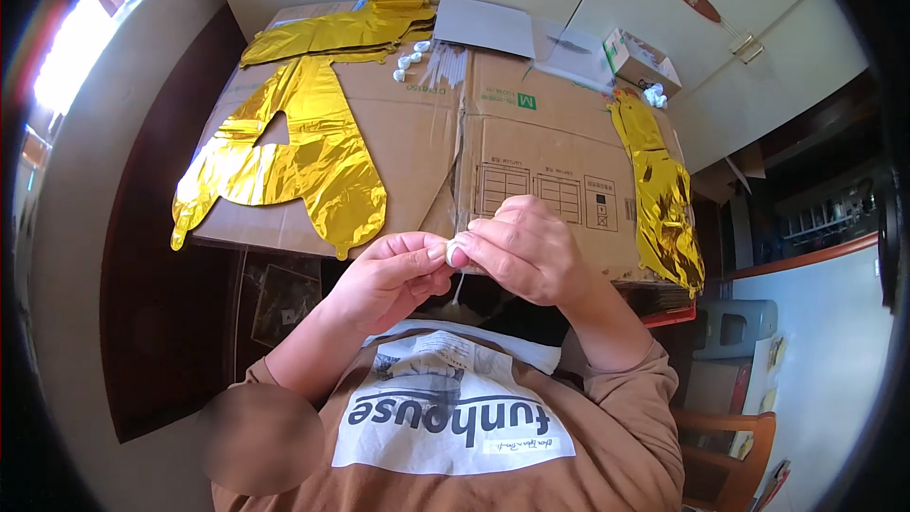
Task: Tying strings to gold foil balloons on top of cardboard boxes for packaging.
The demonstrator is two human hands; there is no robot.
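- Coil, small and white, sits at the centre of the frame, pinched between both hands in front of the table's near edge; its thin loose end hangs straight down below the fingers.
- Left hand: thumb and forefinger narrow, tips pressed together against the coil's left side; the other fingers curl beneath.
- Right hand: thumb and forefinger closed on the coil from the right, the remaining fingers bent inward.
- Table, topped with brown cardboard, fills the middle of the frame.
- Gold letter, a flat, creased foil shape with a hole in it, lies at centre left, its lower tips at the near edge.
- Foil stack lies at upper left, just beyond the letter.
- White rolls sit in a short row at upper centre, beside clear-white sticks.
- White sheet lies behind the sticks.
- Small box stands at upper right, a crumpled white piece near its front corner.
- Gold foil runs along the table's right edge.
- Wooden chair shows at lower right.
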